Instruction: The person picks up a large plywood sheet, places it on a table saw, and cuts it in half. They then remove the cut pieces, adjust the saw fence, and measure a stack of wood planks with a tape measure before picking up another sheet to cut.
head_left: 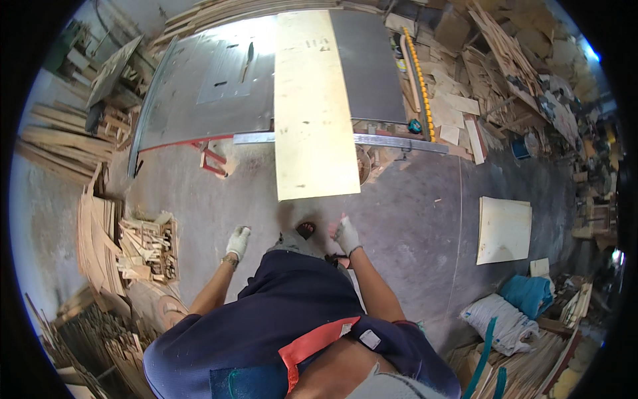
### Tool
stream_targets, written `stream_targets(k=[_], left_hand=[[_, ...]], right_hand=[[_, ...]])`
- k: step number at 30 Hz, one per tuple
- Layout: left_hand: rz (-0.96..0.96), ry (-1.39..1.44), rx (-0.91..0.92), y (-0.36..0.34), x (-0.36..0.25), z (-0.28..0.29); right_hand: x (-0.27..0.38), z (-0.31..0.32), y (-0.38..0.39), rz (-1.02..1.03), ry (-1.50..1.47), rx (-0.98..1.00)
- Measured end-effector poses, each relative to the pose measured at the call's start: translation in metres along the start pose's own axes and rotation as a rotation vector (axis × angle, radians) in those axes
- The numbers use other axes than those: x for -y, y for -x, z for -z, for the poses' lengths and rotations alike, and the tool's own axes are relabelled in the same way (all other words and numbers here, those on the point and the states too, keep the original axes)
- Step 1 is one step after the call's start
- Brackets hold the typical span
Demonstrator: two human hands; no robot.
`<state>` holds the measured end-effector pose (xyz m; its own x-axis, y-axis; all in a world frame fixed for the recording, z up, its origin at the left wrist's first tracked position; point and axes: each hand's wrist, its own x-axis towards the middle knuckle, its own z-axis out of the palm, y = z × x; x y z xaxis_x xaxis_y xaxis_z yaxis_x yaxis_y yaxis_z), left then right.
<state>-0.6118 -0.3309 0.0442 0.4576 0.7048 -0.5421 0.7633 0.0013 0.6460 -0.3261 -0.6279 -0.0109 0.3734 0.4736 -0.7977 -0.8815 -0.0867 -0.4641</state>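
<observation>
A long pale plywood board (312, 113) lies across the grey metal table saw (179, 100), its near end jutting past the front rail (252, 138). My left hand (238, 243), in a whitish glove, hangs at lower left with fingers curled together and nothing visible in them. Below the board's near right corner, my right hand (345, 234) is also gloved, fingers apart with pinkish tips, holding nothing. Both hands are clear of the board. Left of the board, a slim dark blade slot (248, 61) shows in the saw top.
Wood offcuts (143, 249) and long planks (66, 136) are piled along the left. A yellow notched strip (419, 86) edges the saw's right side, near more scraps. Pale sheets (504, 229) lie on the concrete floor at right, with sacks (498, 322) at lower right.
</observation>
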Motion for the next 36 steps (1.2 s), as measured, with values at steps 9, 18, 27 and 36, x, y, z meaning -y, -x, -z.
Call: stream_targets(k=[9,18,27,36], left_hand=[[0.042,0.21,0.067,0.033,0.032,-0.018],[-0.032,0.313,0.283,-0.08,-0.069,0.029],[0.115,0.585,0.593,-0.188,-0.217,-0.068],[0.345,0.26,0.915,-0.097,-0.25,-0.141]], right_hand=[[0.043,-0.112,-0.067,0.205,-0.415,-0.098],[0.049,-0.03,0.03,0.523,-0.13,-0.476],[-0.147,0.094,0.212,0.496,-0.807,-0.781],[-0.262,-0.046,0.395,0.02,-0.486,-2.096]])
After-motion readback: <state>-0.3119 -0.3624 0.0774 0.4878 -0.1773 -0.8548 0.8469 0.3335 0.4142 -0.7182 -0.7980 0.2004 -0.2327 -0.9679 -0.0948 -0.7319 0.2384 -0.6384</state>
